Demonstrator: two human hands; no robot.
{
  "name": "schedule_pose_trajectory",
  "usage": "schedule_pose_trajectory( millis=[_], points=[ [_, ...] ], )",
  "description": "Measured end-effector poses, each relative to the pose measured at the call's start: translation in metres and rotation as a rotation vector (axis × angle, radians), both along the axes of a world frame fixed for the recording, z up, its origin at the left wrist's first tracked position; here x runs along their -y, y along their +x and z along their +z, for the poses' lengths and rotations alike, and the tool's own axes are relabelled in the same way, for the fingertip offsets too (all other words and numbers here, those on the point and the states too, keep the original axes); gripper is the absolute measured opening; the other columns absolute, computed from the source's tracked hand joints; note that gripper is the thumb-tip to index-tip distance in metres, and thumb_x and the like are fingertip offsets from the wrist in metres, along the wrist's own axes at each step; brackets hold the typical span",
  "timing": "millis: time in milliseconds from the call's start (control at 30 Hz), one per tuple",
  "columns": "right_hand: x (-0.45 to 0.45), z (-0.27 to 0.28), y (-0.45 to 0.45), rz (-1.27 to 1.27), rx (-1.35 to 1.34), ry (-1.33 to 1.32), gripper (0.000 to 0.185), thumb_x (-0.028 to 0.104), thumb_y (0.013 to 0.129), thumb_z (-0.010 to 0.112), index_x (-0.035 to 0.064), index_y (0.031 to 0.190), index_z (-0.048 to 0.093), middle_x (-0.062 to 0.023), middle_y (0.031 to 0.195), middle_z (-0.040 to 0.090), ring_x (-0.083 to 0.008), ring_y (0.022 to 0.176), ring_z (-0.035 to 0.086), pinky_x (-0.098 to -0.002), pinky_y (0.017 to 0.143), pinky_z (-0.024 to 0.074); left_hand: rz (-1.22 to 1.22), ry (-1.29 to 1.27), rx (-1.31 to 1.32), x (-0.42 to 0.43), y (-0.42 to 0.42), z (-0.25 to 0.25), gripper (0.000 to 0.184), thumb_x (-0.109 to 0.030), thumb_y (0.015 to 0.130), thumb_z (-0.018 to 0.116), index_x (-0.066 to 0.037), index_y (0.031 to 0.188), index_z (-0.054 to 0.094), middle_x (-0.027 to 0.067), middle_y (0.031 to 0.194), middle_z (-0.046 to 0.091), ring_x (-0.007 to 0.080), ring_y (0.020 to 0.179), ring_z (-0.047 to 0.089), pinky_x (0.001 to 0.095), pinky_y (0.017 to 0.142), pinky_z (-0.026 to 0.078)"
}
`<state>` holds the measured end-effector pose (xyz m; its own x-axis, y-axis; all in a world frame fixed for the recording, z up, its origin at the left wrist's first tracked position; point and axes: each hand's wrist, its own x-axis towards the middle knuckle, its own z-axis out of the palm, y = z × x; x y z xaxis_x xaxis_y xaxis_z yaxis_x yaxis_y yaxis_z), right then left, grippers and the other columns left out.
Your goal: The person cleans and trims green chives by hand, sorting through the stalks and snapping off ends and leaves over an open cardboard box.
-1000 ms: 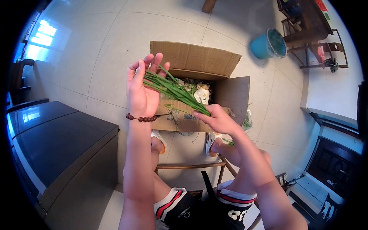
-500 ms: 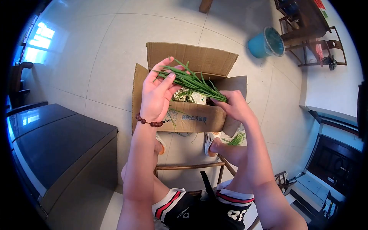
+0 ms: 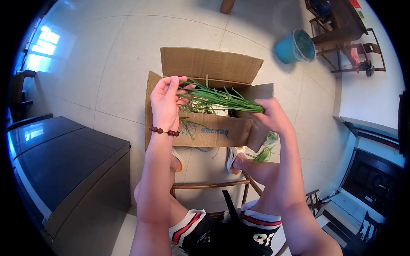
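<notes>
A bunch of long green chives point(image 3: 226, 100) stretches across the open cardboard box point(image 3: 211, 64), roughly level. At its right end, my right hand point(image 3: 275, 116) is closed around the gathered stalks. My left hand point(image 3: 165, 99), with a beaded bracelet at the wrist, is at the loose leaf tips on the left; its thumb and index finger pinch there, the other fingers loosely curled. Inside the box lie loose green bits and something whitish, partly hidden under the bunch. Several stray leaves hang over the box's near wall.
More green stalks point(image 3: 261, 154) lie on the floor right of the box, beside clear plastic. A blue bucket point(image 3: 287, 49) with a plastic liner stands at the upper right. A dark cabinet point(image 3: 68, 170) is at the left. Wooden furniture point(image 3: 341, 21) stands at the far right.
My right hand has moved right with the chives. My left hand has dropped slightly and shifted left, from under the leaves to their tips, its fingers more closed.
</notes>
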<state>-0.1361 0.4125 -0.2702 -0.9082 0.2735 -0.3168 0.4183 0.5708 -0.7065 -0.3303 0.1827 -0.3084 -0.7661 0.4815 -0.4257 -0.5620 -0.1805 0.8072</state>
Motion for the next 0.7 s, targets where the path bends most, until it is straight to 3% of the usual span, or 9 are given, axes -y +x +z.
schedule_pose_trajectory(
  millis=[67,167,300,367,400,467,500,567,700],
  points=[
    [-0.001,-0.002,0.002,-0.03,-0.062,-0.033,0.014,0.01,0.086,0.067,-0.0025,0.08,0.062,-0.0124,0.054,0.047,-0.0164,0.047,0.043,-0.0335,0.047,0.0392,-0.012,-0.053,-0.045,-0.002,0.003,0.001,0.021,-0.023,0.105,0.053,-0.004,0.112,0.058,0.0093,0.114,0.067,0.0213,0.095,0.069,0.0322,0.076,0.055],
    [-0.002,-0.001,0.004,-0.073,-0.096,-0.058,0.014,0.009,0.086,0.066,-0.0022,0.079,0.061,-0.0103,0.054,0.046,-0.0137,0.048,0.043,-0.0318,0.047,0.0387,-0.041,-0.079,0.111,-0.005,0.008,0.003,0.018,-0.02,0.103,0.055,-0.007,0.114,0.061,0.0055,0.111,0.068,0.015,0.095,0.068,0.0275,0.074,0.052],
    [-0.006,0.002,0.006,-0.083,-0.115,-0.06,0.013,0.007,0.084,0.066,-0.0024,0.079,0.06,-0.012,0.054,0.046,-0.0159,0.048,0.041,-0.0326,0.047,0.0381,-0.316,-0.319,-0.157,-0.002,0.007,-0.019,0.018,-0.018,0.102,0.055,-0.012,0.116,0.064,-0.0006,0.105,0.069,0.0056,0.097,0.065,0.0213,0.073,0.047],
    [-0.011,-0.001,0.009,-0.051,-0.112,0.006,0.01,0.005,0.083,0.065,-0.0021,0.079,0.06,-0.0136,0.054,0.044,-0.0184,0.048,0.04,-0.0339,0.047,0.0374,-0.248,-0.207,-0.252,-0.004,0.011,-0.018,0.028,-0.023,0.105,0.052,0.0,0.118,0.062,0.009,0.111,0.067,0.0158,0.097,0.067,0.0289,0.082,0.055],
    [-0.013,-0.002,0.011,-0.052,-0.113,0.006,0.01,0.005,0.083,0.065,-0.0021,0.079,0.06,-0.0136,0.054,0.044,-0.0184,0.048,0.04,-0.0339,0.047,0.0374,-0.249,-0.206,-0.252,-0.005,0.012,-0.011,0.028,-0.023,0.105,0.052,0.0,0.118,0.062,0.009,0.111,0.067,0.0158,0.097,0.067,0.0289,0.082,0.055],
    [-0.014,-0.003,0.012,-0.062,-0.146,0.0,0.009,0.004,0.081,0.066,-0.0017,0.08,0.06,-0.0167,0.056,0.046,-0.0224,0.047,0.041,-0.0355,0.048,0.0374,-0.238,0.047,0.236,-0.006,0.01,0.007,0.037,-0.036,0.107,0.045,-0.004,0.118,0.061,0.0089,0.111,0.068,0.0201,0.102,0.068,0.0323,0.082,0.056],
    [-0.014,-0.003,0.011,-0.061,-0.147,0.0,0.009,0.004,0.081,0.066,-0.0017,0.08,0.06,-0.0167,0.056,0.046,-0.0224,0.047,0.041,-0.0355,0.048,0.0374,-0.237,0.047,0.235,-0.006,0.01,0.013,0.037,-0.036,0.107,0.045,-0.004,0.118,0.061,0.0089,0.111,0.068,0.0201,0.102,0.068,0.0323,0.082,0.056],
    [-0.013,0.0,0.01,-0.067,-0.178,0.06,0.01,0.005,0.08,0.069,-0.0013,0.08,0.061,-0.0184,0.058,0.049,-0.025,0.047,0.043,-0.0364,0.048,0.0381,-0.273,0.316,0.318,-0.007,0.01,0.023,0.051,-0.044,0.108,0.037,0.0,0.124,0.057,0.0138,0.117,0.067,0.0269,0.105,0.067,0.0392,0.089,0.057],
    [-0.017,0.001,0.01,-0.056,-0.141,0.087,0.011,0.006,0.084,0.069,-0.0016,0.082,0.062,-0.0194,0.06,0.053,-0.0264,0.049,0.047,-0.0364,0.05,0.0404,-0.255,0.333,0.191,-0.008,0.009,0.024,0.053,-0.044,0.108,0.035,-0.001,0.132,0.054,0.0151,0.124,0.066,0.0268,0.109,0.066,0.0397,0.09,0.056]
  ],
)
